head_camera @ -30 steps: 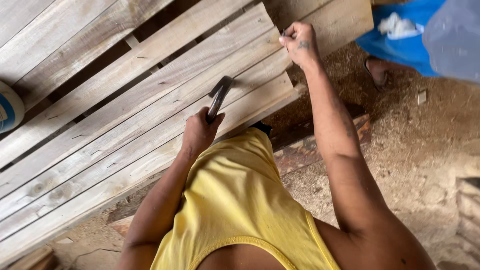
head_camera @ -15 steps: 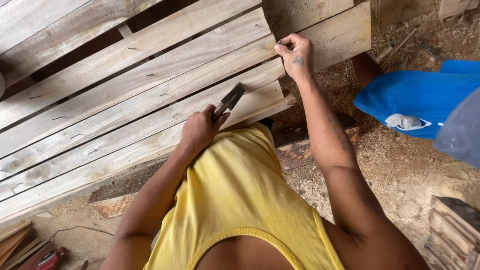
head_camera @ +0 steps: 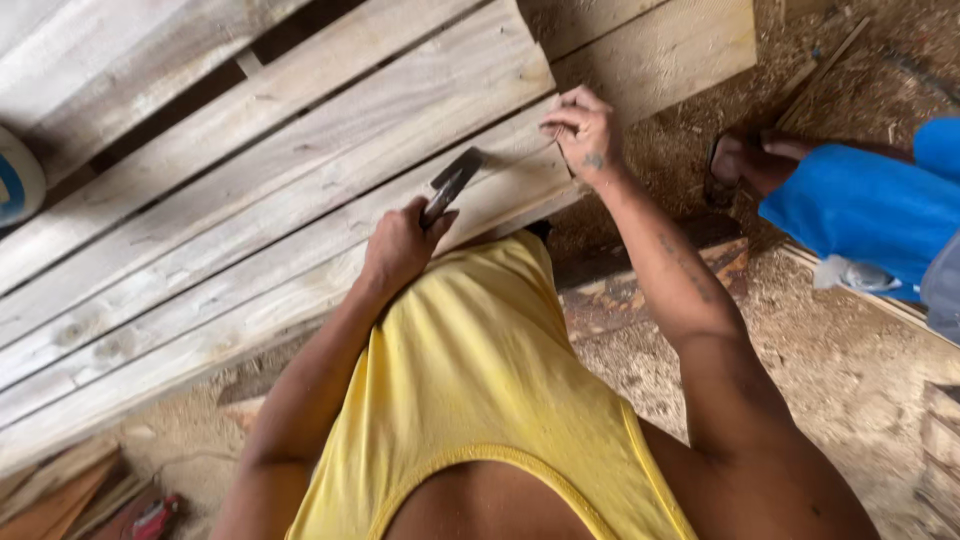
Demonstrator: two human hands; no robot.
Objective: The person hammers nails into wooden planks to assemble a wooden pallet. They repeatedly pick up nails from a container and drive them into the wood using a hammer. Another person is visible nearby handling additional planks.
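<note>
Two arms reach forward: left hand grips a hammer, right hand pinches closed on the plank.

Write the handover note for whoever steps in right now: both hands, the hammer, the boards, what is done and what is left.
Left hand: closed around the handle of the hammer, head raised just above the plank panel.
Right hand: fingertips pinched together at the right end of the plank panel, seemingly steadying a nail too small to make out.
Panel: pale boards laid side by side, leaning in front of the person; sawdust floor beneath.
Nearby: another person in blue at right.
Done: boards are lined up.
Left: likely the hammering at the pinched spot; nothing shows it driven in.
</note>
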